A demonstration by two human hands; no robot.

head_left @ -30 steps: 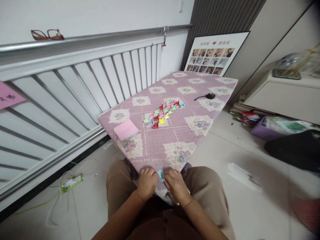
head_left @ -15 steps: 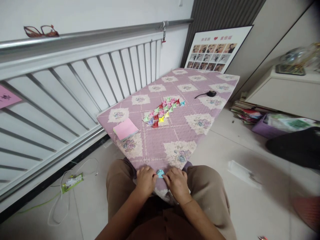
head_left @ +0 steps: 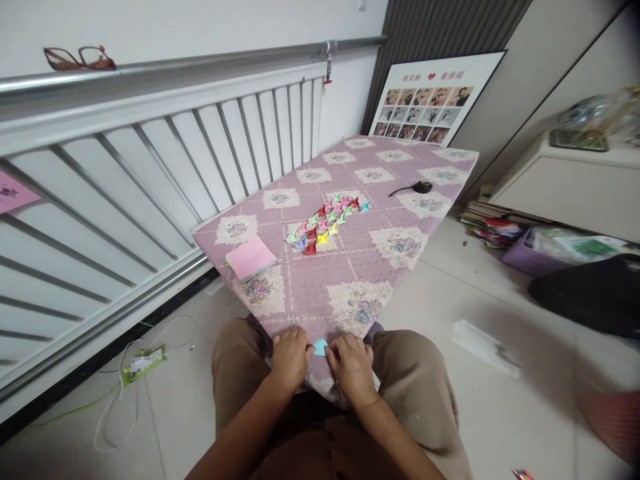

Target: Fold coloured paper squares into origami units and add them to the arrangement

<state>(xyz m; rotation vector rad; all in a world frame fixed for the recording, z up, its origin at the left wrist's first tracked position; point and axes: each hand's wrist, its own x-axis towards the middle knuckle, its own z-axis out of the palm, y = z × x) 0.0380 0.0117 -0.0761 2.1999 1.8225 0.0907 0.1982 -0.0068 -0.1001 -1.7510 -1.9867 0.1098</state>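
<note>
A small light-blue piece of folded paper (head_left: 320,347) lies at the near corner of the table, between my two hands. My left hand (head_left: 292,357) has its curled fingers at the paper's left edge. On the other side, my right hand (head_left: 351,359) grips its right edge with thumb and fingers. Farther up the cloth stand several small folded paper figures (head_left: 323,225) in rows, in red, pink, green, yellow, purple and blue. A stack of square paper (head_left: 251,259), pink on top, rests near the table's left edge.
A floral cloth covers the table (head_left: 350,263). On its right side lies a black object with a strap (head_left: 423,187). A white railing (head_left: 165,180) runs along the left, with glasses (head_left: 80,59) on its pipe. A power strip (head_left: 144,363) with cables lies on the floor.
The folded paper now shows a flatter, smoother face between my fingers. Both hands stay in nearly the same place.
</note>
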